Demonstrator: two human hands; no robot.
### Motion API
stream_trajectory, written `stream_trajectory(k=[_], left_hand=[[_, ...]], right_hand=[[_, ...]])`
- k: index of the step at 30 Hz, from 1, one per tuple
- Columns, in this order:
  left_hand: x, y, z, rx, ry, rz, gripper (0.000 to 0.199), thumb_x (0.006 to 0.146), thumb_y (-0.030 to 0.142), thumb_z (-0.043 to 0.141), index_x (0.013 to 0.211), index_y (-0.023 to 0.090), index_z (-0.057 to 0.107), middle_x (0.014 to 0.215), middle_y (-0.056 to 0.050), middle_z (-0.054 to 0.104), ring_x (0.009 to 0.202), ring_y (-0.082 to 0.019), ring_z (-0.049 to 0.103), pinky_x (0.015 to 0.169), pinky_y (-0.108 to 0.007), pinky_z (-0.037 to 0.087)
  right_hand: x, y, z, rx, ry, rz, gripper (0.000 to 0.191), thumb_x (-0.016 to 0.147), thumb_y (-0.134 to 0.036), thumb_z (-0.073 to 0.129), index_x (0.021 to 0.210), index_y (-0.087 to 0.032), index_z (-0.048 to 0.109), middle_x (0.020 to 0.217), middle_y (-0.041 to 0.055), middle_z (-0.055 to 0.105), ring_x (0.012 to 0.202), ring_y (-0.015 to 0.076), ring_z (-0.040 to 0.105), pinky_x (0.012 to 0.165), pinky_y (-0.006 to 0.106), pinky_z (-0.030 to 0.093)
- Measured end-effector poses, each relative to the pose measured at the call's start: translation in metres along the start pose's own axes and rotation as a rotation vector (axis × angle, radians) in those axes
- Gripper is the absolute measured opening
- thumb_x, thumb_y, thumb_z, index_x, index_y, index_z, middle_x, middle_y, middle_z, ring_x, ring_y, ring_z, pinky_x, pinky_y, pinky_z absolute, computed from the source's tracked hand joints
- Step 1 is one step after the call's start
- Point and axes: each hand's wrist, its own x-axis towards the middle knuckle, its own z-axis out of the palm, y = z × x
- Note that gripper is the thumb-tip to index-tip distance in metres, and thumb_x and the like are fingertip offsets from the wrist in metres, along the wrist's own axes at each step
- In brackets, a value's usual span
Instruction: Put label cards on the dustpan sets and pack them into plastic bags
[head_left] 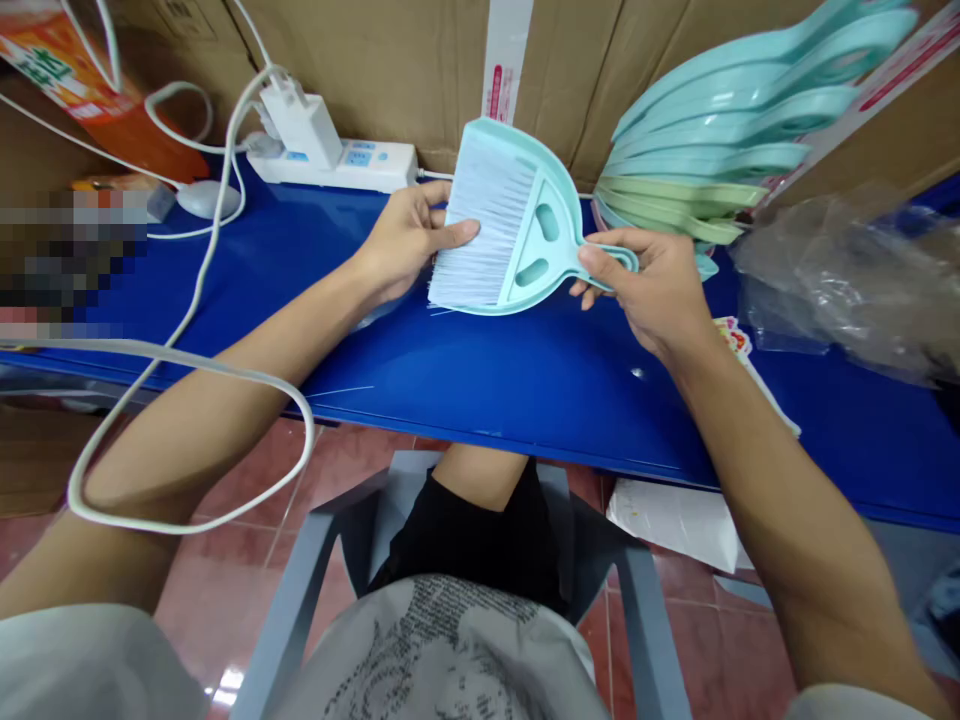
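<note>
A light-blue hand brush (487, 225) lies against a matching dustpan (574, 190), the two nested together above the blue table. My left hand (409, 235) is closed on the bristle side, thumb on the pale bristles and fingers behind the pan's edge. My right hand (652, 280) grips the overlapping handles at the right, thumb on top. Beyond my right hand stands a stack of dustpans (712, 120), mostly light blue with a few green ones low down, handles pointing right.
A white power strip (375, 165) with plugged adapters sits at the back left. A white cable (202, 270) loops over my left forearm. Crumpled clear plastic bags (840, 270) lie at the right. Cardboard boxes (390, 70) line the back. An orange bottle (112, 110) stands far left.
</note>
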Motion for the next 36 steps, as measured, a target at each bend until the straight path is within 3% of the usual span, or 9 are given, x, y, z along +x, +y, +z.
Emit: stream_trajectory(k=[8,16,23,28,34,36], left_hand=[[0.007,-0.015,-0.008,-0.078,-0.036,0.076,0.049,0.085,0.033,0.099,0.122,0.016,0.074,0.114,-0.012,0.086,0.127,-0.042,0.079,0.103,-0.053,0.07],[0.005,-0.014,-0.002,-0.096,0.004,0.062,0.054,0.09,0.041,0.096,0.133,0.019,0.071,0.105,-0.009,0.087,0.113,-0.036,0.085,0.091,-0.043,0.073],[0.003,-0.012,0.0,-0.135,0.029,-0.004,0.049,0.088,0.035,0.098,0.127,0.017,0.073,0.107,-0.009,0.087,0.117,-0.037,0.084,0.09,-0.042,0.074],[0.001,-0.006,0.001,-0.165,0.022,-0.019,0.049,0.091,0.031,0.095,0.132,0.017,0.071,0.11,-0.01,0.087,0.118,-0.039,0.083,0.089,-0.044,0.075],[0.0,-0.002,-0.001,-0.104,-0.019,0.036,0.046,0.086,0.032,0.099,0.122,0.017,0.074,0.108,-0.009,0.087,0.121,-0.038,0.082,0.092,-0.042,0.073],[-0.001,0.0,0.0,-0.113,-0.001,0.021,0.043,0.087,0.033,0.098,0.121,0.017,0.075,0.109,-0.01,0.087,0.124,-0.038,0.081,0.094,-0.043,0.073]], right_hand=[[-0.002,-0.002,0.003,-0.087,0.0,-0.04,0.045,0.085,-0.066,0.094,0.096,-0.024,0.08,0.066,0.0003,0.071,0.054,0.0173,0.068,0.054,0.033,0.062],[0.0,0.005,0.004,-0.01,0.021,0.028,0.063,0.065,-0.073,0.102,0.097,-0.025,0.077,0.066,-0.0004,0.073,0.058,0.0196,0.073,0.056,0.033,0.066],[-0.001,0.001,0.0,0.077,0.011,0.166,0.064,0.054,-0.057,0.112,0.096,-0.022,0.076,0.074,0.0006,0.077,0.064,0.021,0.078,0.064,0.036,0.071],[-0.002,0.0,0.004,0.12,0.085,0.167,0.055,0.052,-0.043,0.112,0.079,-0.023,0.069,0.069,-0.002,0.073,0.057,0.0162,0.072,0.054,0.028,0.063],[-0.005,0.001,0.008,0.016,0.089,0.08,0.05,0.066,-0.054,0.106,0.087,-0.024,0.071,0.065,-0.003,0.069,0.053,0.0166,0.068,0.051,0.029,0.061],[-0.006,-0.001,0.01,-0.041,0.097,-0.011,0.052,0.073,-0.06,0.102,0.1,-0.026,0.073,0.077,-0.0013,0.073,0.056,0.0175,0.07,0.05,0.031,0.061]])
